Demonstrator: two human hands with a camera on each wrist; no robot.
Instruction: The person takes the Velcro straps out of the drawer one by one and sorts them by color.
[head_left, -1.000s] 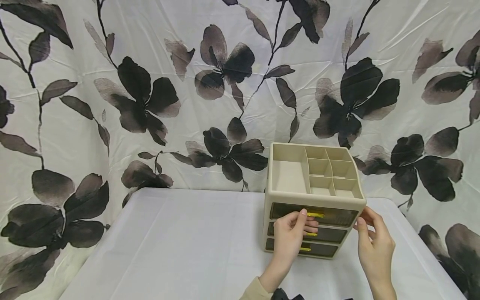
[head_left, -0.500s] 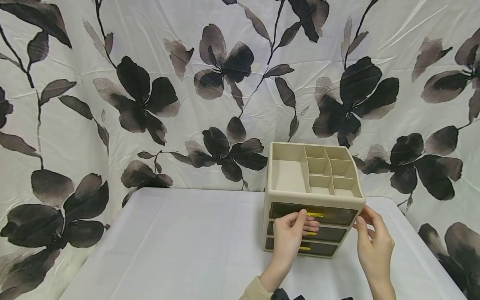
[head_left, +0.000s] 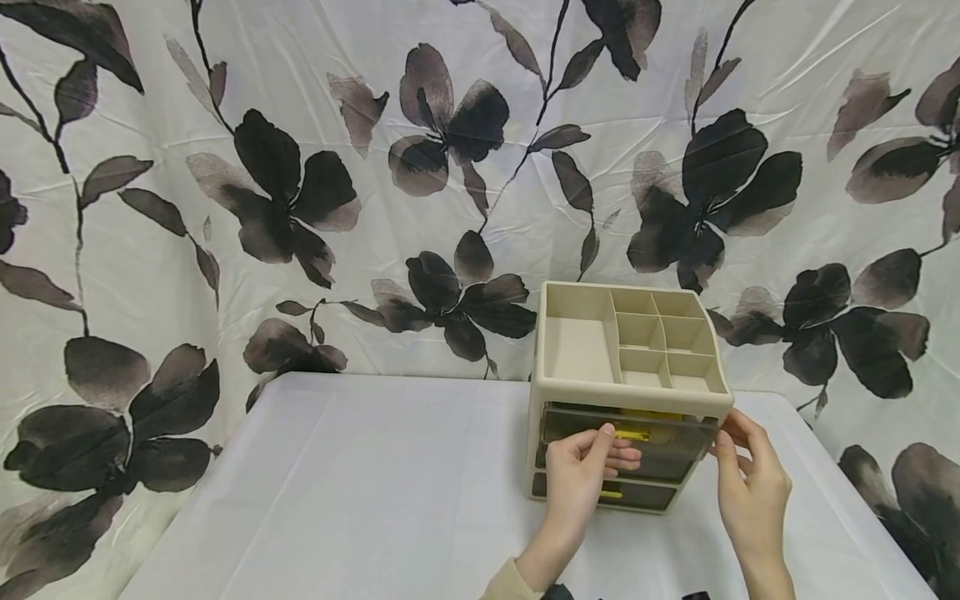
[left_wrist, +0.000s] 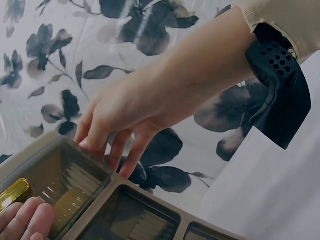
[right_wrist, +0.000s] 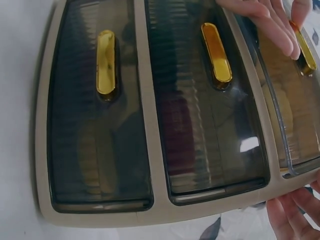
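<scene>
A cream desktop organizer (head_left: 577, 346) with dark see-through drawers stands on the white table. My left hand (head_left: 573, 479) is at its front, pinching the gold handle (head_left: 633, 435) of the top drawer (head_left: 675, 442) between thumb and fingers. That drawer sits slightly pulled out, and something yellow shows inside it. In the right wrist view the lower gold handles (right_wrist: 106, 62) lie flush on drawers that are closed. My right hand (head_left: 753, 479) rests its fingertips against the organizer's right side, near the front corner. The left wrist view shows these fingers (left_wrist: 117, 150) fairly straight.
The white table (head_left: 360, 483) stretches to the left of the organizer. Behind it hangs a white cloth (head_left: 465, 50) with dark flowers. Open compartments (head_left: 667, 333) divide the organizer's top. A black wrist strap (left_wrist: 280, 90) is on the right arm.
The top drawer has come a little out toward me with my left hand on its handle, now covering more of the middle drawer. My right hand stays at the side.
</scene>
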